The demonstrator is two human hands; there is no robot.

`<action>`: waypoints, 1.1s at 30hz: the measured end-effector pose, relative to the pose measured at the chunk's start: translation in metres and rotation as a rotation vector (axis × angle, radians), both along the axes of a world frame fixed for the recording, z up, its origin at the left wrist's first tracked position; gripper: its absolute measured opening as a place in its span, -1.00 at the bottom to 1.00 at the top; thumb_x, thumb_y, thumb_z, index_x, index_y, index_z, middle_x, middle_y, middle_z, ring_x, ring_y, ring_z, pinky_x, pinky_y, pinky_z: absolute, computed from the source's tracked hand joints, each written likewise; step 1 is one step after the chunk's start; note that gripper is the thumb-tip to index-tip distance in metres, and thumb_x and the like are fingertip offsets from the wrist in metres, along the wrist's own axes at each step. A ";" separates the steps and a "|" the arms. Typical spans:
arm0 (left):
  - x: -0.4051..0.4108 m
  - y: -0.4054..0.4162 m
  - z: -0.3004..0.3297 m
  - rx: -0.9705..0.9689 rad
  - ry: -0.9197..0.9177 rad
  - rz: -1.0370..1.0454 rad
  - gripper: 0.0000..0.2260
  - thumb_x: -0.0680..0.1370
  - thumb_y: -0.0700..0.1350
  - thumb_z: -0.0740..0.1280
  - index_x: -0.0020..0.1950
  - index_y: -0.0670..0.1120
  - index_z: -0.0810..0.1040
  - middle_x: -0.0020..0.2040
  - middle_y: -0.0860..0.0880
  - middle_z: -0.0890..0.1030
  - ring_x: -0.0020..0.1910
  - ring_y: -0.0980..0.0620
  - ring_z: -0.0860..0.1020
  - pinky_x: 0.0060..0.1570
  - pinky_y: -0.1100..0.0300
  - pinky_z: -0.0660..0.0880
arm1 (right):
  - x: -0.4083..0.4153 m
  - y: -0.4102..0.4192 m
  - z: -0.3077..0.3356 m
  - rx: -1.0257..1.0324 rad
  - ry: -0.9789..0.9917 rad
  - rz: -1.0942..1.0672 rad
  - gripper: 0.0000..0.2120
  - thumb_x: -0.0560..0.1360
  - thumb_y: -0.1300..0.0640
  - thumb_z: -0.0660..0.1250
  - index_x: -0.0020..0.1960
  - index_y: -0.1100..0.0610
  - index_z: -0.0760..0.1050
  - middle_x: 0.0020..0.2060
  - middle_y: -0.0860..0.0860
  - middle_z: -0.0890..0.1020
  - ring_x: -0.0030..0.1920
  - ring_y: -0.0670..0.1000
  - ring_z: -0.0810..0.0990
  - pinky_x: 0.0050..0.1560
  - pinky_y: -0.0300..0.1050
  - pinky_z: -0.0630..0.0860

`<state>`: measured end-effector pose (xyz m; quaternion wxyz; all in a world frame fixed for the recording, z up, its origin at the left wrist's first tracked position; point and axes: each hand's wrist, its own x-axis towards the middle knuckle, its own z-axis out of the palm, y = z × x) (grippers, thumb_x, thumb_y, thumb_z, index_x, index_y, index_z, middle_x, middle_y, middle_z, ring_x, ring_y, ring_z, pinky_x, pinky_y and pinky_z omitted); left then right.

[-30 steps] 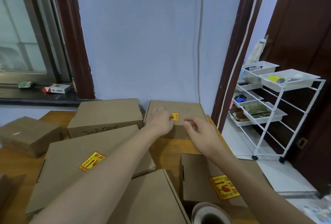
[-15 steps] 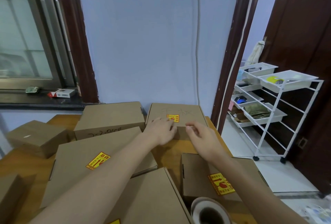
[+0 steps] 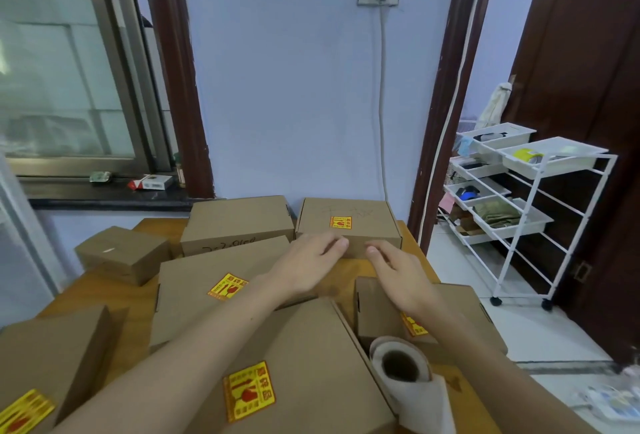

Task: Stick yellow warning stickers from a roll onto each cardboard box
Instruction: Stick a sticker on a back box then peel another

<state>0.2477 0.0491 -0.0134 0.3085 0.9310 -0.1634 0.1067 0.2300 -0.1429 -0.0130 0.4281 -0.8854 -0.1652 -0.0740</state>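
Nearest the camera, the sticker roll (image 3: 403, 369) is lying on its side on the tabletop (image 3: 356, 265), its open core facing the viewer, just right of a stickered box (image 3: 304, 357). It is sitting below and behind the right hand (image 3: 398, 269), on that hand's side, so the right hand is judged the nearer one for fetching the next sticker. Both hands are hovering empty, fingers loosely extended. The left hand (image 3: 308, 260) is reaching toward the far box (image 3: 348, 225), already bearing a sticker (image 3: 341, 222). Two boxes at far left are showing no sticker.
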 end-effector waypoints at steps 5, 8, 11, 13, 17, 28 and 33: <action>-0.047 -0.005 0.004 0.035 0.007 -0.050 -0.66 0.68 0.06 0.08 0.22 -0.05 0.58 0.15 0.02 0.62 0.14 0.05 0.53 0.14 0.09 0.44 | -0.046 -0.014 0.001 -0.122 -0.086 -0.045 -0.83 0.57 0.00 0.17 -0.13 0.01 0.47 -0.22 -0.08 0.54 -0.22 -0.12 0.49 -0.21 -0.23 0.40; -0.075 -0.014 0.004 0.057 0.012 -0.083 -0.67 0.69 -0.01 0.10 0.25 -0.12 0.56 0.18 -0.05 0.61 0.18 0.01 0.52 0.16 0.11 0.42 | -0.072 -0.023 -0.007 -0.199 -0.017 -0.020 -0.73 0.54 0.03 0.21 -0.30 0.10 0.40 -0.40 -0.02 0.46 -0.37 -0.05 0.39 -0.30 -0.10 0.40; -0.101 -0.023 0.001 0.077 0.020 -0.075 -0.67 0.69 -0.02 0.09 0.32 -0.10 0.53 0.24 -0.02 0.58 0.21 0.06 0.50 0.16 0.18 0.39 | -0.093 -0.027 -0.018 -0.388 -0.028 -0.032 -0.62 0.51 -0.05 0.19 -0.37 0.17 0.36 -0.47 0.01 0.40 -0.44 -0.02 0.34 -0.39 -0.07 0.33; -0.115 -0.027 -0.002 0.077 0.017 -0.062 -0.66 0.69 0.00 0.08 0.34 -0.06 0.52 0.25 0.00 0.58 0.20 0.09 0.49 0.16 0.20 0.40 | -0.105 -0.026 -0.023 -0.467 -0.048 -0.036 -0.55 0.51 -0.13 0.15 -0.45 0.11 0.30 -0.53 0.00 0.38 -0.49 -0.01 0.33 -0.44 -0.11 0.30; -0.136 -0.030 -0.003 0.043 0.030 -0.013 -0.65 0.69 0.01 0.07 0.36 -0.05 0.51 0.26 0.02 0.57 0.22 0.10 0.48 0.16 0.23 0.38 | -0.115 -0.016 -0.021 -0.439 0.024 -0.067 -0.43 0.53 -0.24 0.05 -0.49 0.12 0.29 -0.58 -0.01 0.37 -0.53 0.02 0.36 -0.45 -0.12 0.32; -0.155 -0.027 -0.001 0.045 0.039 0.020 -0.68 0.70 0.00 0.07 0.33 -0.03 0.51 0.27 0.01 0.56 0.25 0.10 0.47 0.16 0.26 0.34 | -0.107 -0.032 -0.023 -0.436 0.163 0.062 -0.52 0.49 -0.18 0.17 -0.39 0.17 0.47 -0.50 0.05 0.45 -0.44 0.02 0.39 -0.38 -0.03 0.29; -0.155 -0.035 -0.006 0.042 0.058 0.020 -0.68 0.69 0.04 0.06 0.35 0.02 0.49 0.27 0.03 0.55 0.25 0.13 0.45 0.21 0.23 0.39 | -0.114 -0.039 -0.019 -0.495 0.149 0.006 -0.50 0.52 -0.22 0.12 -0.46 0.08 0.38 -0.52 0.01 0.40 -0.46 -0.01 0.38 -0.39 -0.10 0.30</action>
